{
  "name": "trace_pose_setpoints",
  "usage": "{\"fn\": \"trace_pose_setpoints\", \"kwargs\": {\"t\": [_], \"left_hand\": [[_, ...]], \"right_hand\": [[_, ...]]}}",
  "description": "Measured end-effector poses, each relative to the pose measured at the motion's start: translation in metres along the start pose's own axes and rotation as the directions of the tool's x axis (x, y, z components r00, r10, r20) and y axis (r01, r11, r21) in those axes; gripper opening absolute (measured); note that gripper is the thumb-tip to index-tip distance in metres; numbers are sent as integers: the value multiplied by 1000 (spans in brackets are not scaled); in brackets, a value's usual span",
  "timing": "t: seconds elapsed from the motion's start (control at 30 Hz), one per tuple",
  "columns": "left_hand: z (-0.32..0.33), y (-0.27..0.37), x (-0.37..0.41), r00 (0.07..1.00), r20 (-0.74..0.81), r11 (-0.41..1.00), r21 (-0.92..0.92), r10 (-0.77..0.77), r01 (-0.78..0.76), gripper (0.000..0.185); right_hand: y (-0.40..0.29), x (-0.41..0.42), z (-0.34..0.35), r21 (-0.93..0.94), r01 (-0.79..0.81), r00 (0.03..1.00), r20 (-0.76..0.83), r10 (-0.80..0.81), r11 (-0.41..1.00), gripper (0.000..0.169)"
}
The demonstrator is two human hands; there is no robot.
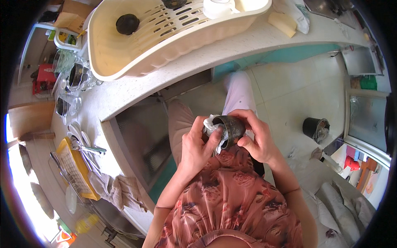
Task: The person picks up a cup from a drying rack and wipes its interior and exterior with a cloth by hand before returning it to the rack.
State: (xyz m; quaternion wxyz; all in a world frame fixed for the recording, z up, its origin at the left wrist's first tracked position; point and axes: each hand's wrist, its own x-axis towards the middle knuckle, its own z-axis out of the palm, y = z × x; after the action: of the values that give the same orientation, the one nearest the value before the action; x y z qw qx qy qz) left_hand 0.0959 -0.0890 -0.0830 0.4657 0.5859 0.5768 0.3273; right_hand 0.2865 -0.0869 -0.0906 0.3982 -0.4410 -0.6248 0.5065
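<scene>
A dark cup (234,128) with a gold pattern lies tilted on its side between my hands, its mouth towards the left. My right hand (255,136) grips it around the base and outer wall. My left hand (201,143) pinches a crumpled white cloth or tissue (211,123), with the thumb pressing part of it into the cup's mouth. The left fingers behind the cloth are partly hidden. Both hands are in front of my body, above the floor.
A cream plastic dish basin (107,59) on the counter (124,96) holds a black cup (127,24) and a white cup (218,8). Glassware (73,99), spoons (88,148), a yellow rack (66,142) and a towel (124,192) are to the left. A black bin (311,127) stands on the floor.
</scene>
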Motion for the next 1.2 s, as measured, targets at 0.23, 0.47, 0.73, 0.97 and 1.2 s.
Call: {"fn": "trace_pose_setpoints", "kwargs": {"t": [0.23, 0.47, 0.73, 0.97, 1.2], "left_hand": [[0, -4, -4, 997, 43, 994, -81, -69, 72, 28], [-21, 18, 8, 955, 201, 938, 226, 219, -263, 50], [-24, 25, 24, 736, 314, 636, 372, 600, -676, 54], [-16, 12, 18, 911, 164, 836, 361, 379, -413, 43], [0, -9, 9, 987, -8, 977, 145, 160, -157, 37]], "right_hand": [[-5, 7, 6, -164, 161, 986, -17, -166, 973, 67], [-7, 3, -6, 262, -314, 928, 286, 238, 912, 53], [17, -7, 9, 548, -536, 841, 414, 348, 643, 63], [21, -7, 7, 557, -316, 945, 254, 205, 768, 45], [4, -2, 8, 152, 38, 998, -63, -29, 988, 53]]}}
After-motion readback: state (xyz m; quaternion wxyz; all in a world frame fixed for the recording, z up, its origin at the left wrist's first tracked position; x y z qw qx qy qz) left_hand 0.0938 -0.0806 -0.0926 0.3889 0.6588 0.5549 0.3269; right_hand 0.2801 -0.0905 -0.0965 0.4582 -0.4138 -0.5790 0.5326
